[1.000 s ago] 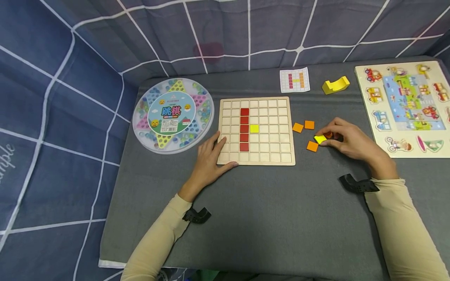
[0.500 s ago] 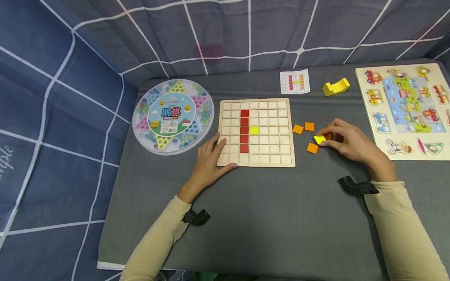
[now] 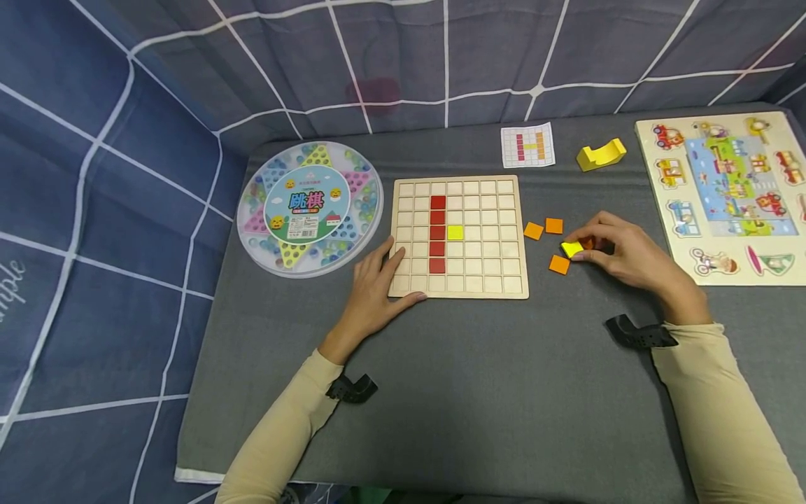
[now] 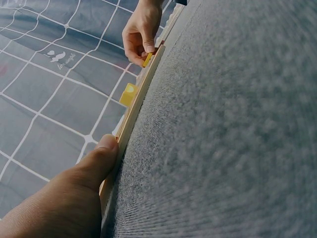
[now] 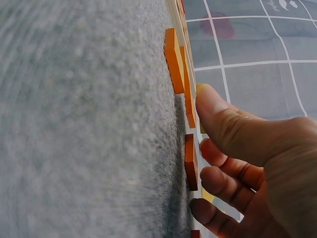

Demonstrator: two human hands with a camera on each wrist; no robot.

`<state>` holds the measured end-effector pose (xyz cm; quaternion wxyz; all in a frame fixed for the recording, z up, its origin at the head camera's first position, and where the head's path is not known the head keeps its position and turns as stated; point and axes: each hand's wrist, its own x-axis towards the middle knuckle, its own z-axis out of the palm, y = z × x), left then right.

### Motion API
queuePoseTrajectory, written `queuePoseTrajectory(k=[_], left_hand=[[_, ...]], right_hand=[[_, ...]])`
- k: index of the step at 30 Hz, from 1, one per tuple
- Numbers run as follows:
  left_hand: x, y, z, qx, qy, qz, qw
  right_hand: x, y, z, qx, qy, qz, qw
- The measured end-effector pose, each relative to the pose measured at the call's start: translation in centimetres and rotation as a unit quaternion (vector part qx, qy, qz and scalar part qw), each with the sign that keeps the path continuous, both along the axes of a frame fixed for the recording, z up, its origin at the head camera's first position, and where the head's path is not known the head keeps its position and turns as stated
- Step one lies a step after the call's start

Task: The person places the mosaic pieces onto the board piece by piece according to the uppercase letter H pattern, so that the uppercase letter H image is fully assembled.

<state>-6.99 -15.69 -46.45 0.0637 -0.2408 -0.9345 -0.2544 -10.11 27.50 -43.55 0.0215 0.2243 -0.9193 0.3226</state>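
My left hand (image 3: 371, 294) rests at the near left corner of a wooden grid board (image 3: 491, 266), its thumb against the front edge and its fingers along the left side. On the board, several red tiles (image 3: 437, 233) form a column, with one yellow tile (image 3: 455, 232) beside them to the right. Right of the board, my right hand (image 3: 630, 255) pinches another yellow tile (image 3: 571, 249) between thumb and fingers. Orange tiles (image 3: 559, 264) lie on the cloth nearby. A darker orange tile (image 3: 588, 243) is partly hidden under the right hand's fingers.
A small pattern card (image 3: 527, 145) and a curved yellow block (image 3: 601, 154) lie behind the board. To the left sits a round Chinese checkers box (image 3: 308, 255). At far right is a wooden picture puzzle (image 3: 674, 245). A grid-patterned curtain (image 3: 403, 63) borders the grey table.
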Motion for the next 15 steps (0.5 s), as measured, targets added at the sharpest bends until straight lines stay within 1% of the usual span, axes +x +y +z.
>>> queuePoseTrajectory(k=[10,15], left_hand=[[-0.1,0.0,0.0,0.008,0.004,-0.003,1.0000],[-0.1,0.0,0.0,0.008,0.008,-0.003,0.9999]], right_hand=[[0.0,-0.5,0.2,-0.009,-0.001,0.010,0.9999],[-0.2,-1.1,0.3,0.000,0.007,0.009,0.9999]])
